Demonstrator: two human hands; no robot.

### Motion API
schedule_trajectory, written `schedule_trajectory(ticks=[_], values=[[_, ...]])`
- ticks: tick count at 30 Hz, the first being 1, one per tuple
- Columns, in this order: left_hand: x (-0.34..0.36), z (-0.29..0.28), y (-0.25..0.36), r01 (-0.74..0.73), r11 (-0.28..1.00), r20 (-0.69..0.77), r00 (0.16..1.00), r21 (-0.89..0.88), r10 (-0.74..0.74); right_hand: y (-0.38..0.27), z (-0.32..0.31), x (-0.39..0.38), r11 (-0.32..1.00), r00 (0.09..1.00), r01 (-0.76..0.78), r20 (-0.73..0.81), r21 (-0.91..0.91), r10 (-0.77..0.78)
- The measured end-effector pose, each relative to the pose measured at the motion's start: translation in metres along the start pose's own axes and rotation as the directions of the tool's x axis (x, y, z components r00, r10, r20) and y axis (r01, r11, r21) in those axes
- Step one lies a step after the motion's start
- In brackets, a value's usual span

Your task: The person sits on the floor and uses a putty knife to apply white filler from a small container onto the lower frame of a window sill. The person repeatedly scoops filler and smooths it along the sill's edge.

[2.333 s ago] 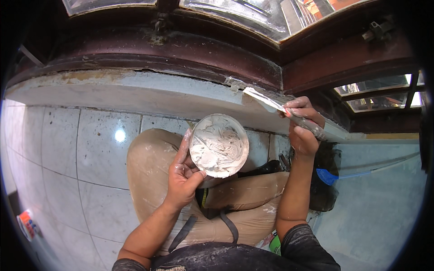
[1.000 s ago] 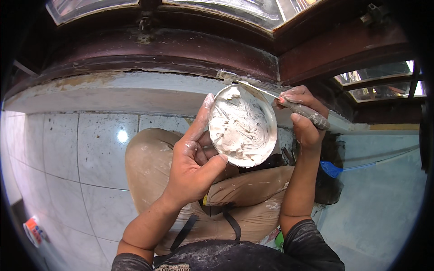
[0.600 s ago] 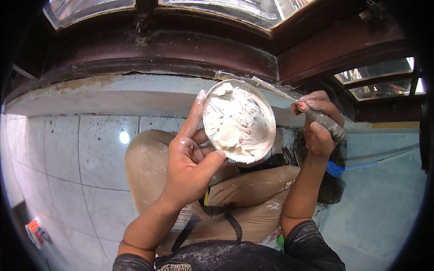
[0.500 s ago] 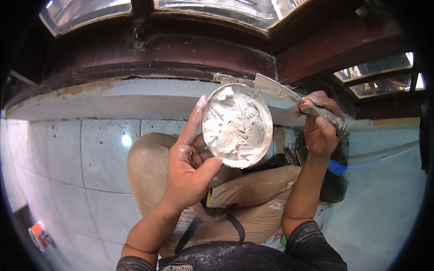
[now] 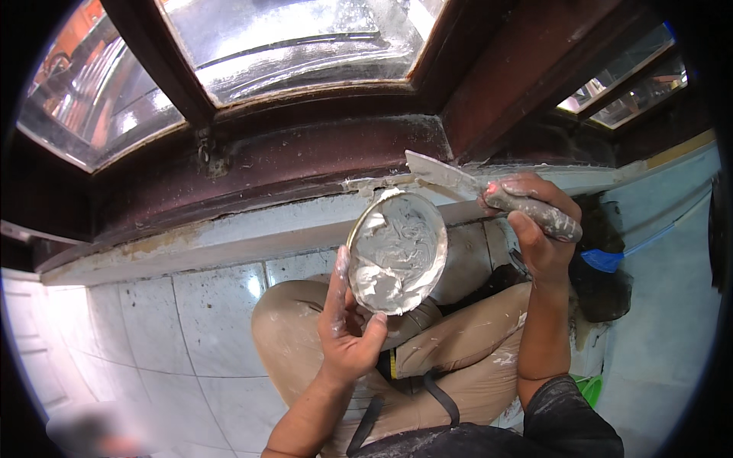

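Observation:
My left hand (image 5: 351, 336) grips a round, shallow dish (image 5: 440, 267) from below, thumb at its near rim and fingers along its left side and underneath. Pale grey-white putty (image 5: 401, 252) is smeared across the inside, with thicker lumps on the rim. My right hand (image 5: 546, 221) is wrapped round the crusted handle of a putty knife (image 5: 441, 172). Its blade points left, just beyond the dish and apart from it, in front of the dark wooden window frame. Behind the dish's far rim, a chipped spot (image 5: 368, 184) shows where sill and frame meet. White smears mark my fingers.
A pale ledge (image 5: 298, 237) runs below the dark red-brown window frame (image 5: 305, 156) with glass panes. My crossed legs (image 5: 458, 328) rest on white floor tiles (image 5: 221, 328). At the right are a blue tool head (image 5: 603, 260) on a pole and a green object (image 5: 589, 391).
My view has tilted toward the window, showing more glass. The dish is tipped more and sits closer to the ledge. The knife blade has shifted toward the window frame, away from the dish.

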State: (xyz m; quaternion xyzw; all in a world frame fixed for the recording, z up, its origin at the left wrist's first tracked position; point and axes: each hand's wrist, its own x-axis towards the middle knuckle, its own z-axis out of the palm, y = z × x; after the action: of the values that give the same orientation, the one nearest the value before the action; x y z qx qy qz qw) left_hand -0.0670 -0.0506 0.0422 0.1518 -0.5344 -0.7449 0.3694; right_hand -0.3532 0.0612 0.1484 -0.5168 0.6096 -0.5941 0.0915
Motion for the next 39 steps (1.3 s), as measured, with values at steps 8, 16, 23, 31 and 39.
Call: schedule_trajectory(ticks=[8,16,23,31,39], values=[[-0.022,-0.011,-0.027,-0.147,0.981,0.073,0.988,0.124,0.138,0.004,0.0,-0.003,0.967,0.99,-0.144,0.034,0.208,0.14],[-0.022,-0.011,-0.019,-0.148,0.981,0.113,0.984,0.125,0.134,0.017,-0.003,0.001,0.956,0.984,-0.174,0.067,0.237,0.163],[-0.021,-0.002,-0.004,-0.024,0.997,0.245,0.969,0.069,0.006,0.02,-0.01,0.013,0.942,0.968,-0.184,0.22,0.28,0.124],[-0.014,-0.006,-0.003,0.041,0.998,0.314,0.948,0.044,-0.053,0.026,0.006,0.03,0.976,0.938,-0.153,0.335,0.158,0.092],[-0.012,-0.008,-0.002,0.066,0.998,0.273,0.959,0.02,-0.069,0.024,0.019,0.033,0.993,0.964,-0.095,0.257,0.076,0.072]])
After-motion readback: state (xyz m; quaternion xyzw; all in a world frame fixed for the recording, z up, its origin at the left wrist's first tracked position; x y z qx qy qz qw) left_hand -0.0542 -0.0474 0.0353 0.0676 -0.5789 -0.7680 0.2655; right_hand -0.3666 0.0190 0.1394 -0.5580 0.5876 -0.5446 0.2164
